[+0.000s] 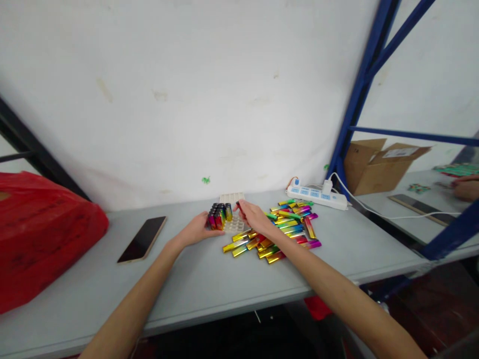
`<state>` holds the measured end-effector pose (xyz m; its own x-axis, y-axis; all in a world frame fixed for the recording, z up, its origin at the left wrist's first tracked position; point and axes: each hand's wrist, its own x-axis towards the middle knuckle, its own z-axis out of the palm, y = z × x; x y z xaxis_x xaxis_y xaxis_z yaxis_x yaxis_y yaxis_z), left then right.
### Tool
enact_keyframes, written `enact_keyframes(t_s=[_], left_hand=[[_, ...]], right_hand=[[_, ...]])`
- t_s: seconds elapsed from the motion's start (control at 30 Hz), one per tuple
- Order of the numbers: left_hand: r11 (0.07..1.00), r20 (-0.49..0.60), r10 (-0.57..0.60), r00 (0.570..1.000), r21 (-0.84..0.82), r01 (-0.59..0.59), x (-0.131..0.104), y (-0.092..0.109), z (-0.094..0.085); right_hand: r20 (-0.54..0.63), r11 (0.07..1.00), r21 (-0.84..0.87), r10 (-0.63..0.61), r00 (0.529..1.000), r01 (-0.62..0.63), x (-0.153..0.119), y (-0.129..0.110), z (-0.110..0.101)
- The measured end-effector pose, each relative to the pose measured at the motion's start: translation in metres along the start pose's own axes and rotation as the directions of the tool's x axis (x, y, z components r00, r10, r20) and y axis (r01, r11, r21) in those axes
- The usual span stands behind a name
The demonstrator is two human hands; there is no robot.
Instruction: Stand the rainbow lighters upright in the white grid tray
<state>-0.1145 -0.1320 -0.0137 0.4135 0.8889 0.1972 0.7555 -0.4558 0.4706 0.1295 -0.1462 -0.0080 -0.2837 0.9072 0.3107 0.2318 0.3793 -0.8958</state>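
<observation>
Several shiny coloured cylinders with black tops (219, 216) stand upright together at the left part of a pale tray (235, 224) with round holes. My left hand (197, 230) is beside them, its fingers around the left and front side of the group. Above the tray's right part, my right hand (252, 215) pinches a small dark-ended piece, mostly hidden by the fingers. Right of the tray lies a loose pile of metallic gold, green, blue, red and purple tubes (288, 229), partly under my right wrist. Another pale tray part (232, 198) shows behind, near the wall.
A phone (142, 240) lies at the left, beside a red plastic bag (45, 239). A white power strip (318, 196) with cables sits at the back right. Beyond the blue frame (359, 94) are a cardboard box (377, 167) and another person's hand (467, 188).
</observation>
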Motion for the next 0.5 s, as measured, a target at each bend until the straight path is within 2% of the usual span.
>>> enact_keyframes(t_s=[0.1, 0.23, 0.3, 0.4, 0.5], left_hand=[[1.0, 0.01, 0.01, 1.0, 0.001, -0.01, -0.0002, 0.0002, 0.0], [1.0, -0.006, -0.008, 1.0, -0.007, 0.008, 0.0, -0.0005, 0.0011], [1.0, -0.013, -0.013, 1.0, -0.021, 0.013, 0.0002, -0.0003, 0.0014], [0.998, -0.021, -0.023, 1.0, -0.054, 0.021, 0.0005, -0.0001, 0.0016], [0.994, -0.027, -0.043, 0.999, -0.105, 0.04, 0.0008, -0.0013, 0.0023]], right_hand=[[0.018, 0.982, -0.142, -0.12, 0.993, 0.121, -0.0031, -0.0013, -0.0005], [-0.036, 0.849, -0.442, -0.341, 0.94, 0.29, -0.0034, -0.001, -0.0019], [-0.019, 0.82, -0.499, -0.333, 0.943, 0.28, -0.003, -0.0017, -0.0039], [-0.019, 0.858, -0.469, -0.249, 0.968, 0.211, -0.0032, -0.0049, -0.0075], [-0.022, 0.879, -0.433, -0.231, 0.973, 0.199, -0.0036, -0.0059, -0.009]])
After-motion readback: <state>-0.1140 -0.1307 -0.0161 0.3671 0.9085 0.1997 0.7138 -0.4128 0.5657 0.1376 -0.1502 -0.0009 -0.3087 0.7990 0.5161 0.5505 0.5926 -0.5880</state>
